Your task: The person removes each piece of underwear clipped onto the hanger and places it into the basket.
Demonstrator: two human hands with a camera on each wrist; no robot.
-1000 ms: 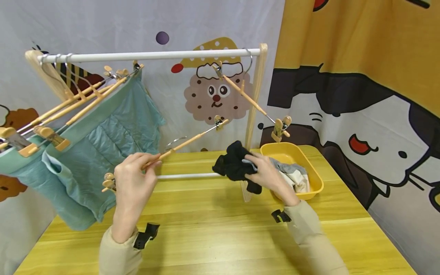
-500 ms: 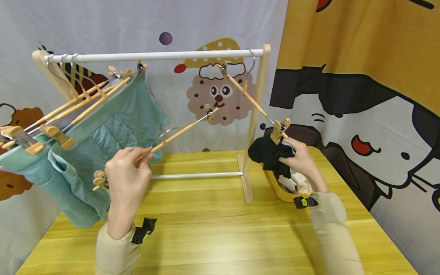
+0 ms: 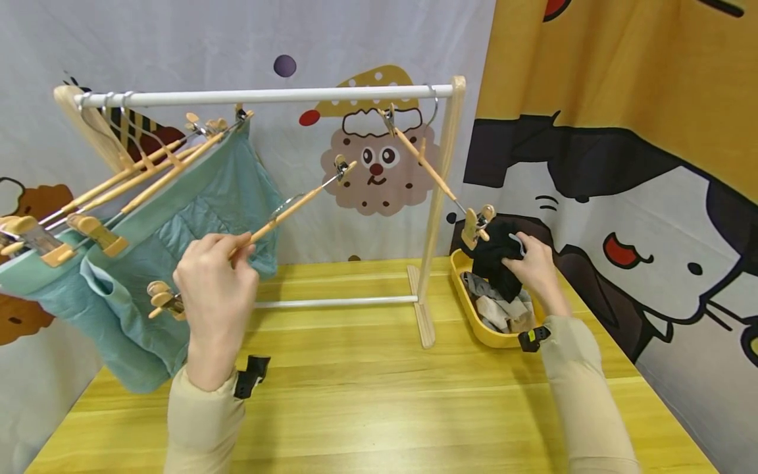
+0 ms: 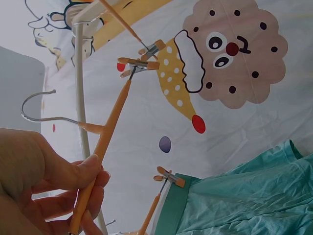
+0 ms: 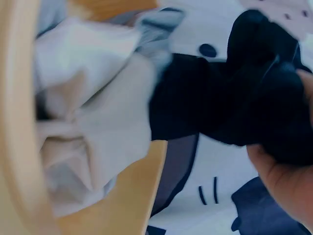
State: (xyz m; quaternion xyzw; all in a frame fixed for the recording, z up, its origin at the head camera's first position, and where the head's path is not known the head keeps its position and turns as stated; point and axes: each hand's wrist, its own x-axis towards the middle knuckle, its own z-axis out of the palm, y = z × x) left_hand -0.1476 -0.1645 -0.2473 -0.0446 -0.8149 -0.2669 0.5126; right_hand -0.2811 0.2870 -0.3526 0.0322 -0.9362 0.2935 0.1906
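My left hand (image 3: 216, 283) grips a wooden clip hanger (image 4: 108, 125) by its bar, thumb on one side and fingers curled on the other. The hanger's metal hook and one end clip show in the left wrist view, and nothing hangs from it. At the right, my right hand (image 3: 533, 266) pinches a bunched black cloth garment (image 3: 494, 257) over the yellow basin (image 3: 474, 322). Part of the black cloth hangs down to the grey and cream clothes (image 3: 500, 309) inside. In the right wrist view the thumb presses against the black cloth (image 5: 254, 98).
A rack with a white rail (image 3: 266, 97) stands on the wooden table (image 3: 355, 395). Several clip hangers hang at its left, with teal shorts (image 3: 201, 217) on the front one. One bare clip hanger (image 3: 435, 174) hangs at its right, close to the basin.
My right hand has carried the black garment from the rack's middle right to above the basin. My left hand has shifted slightly left and up with the hanger, tilting it more steeply.
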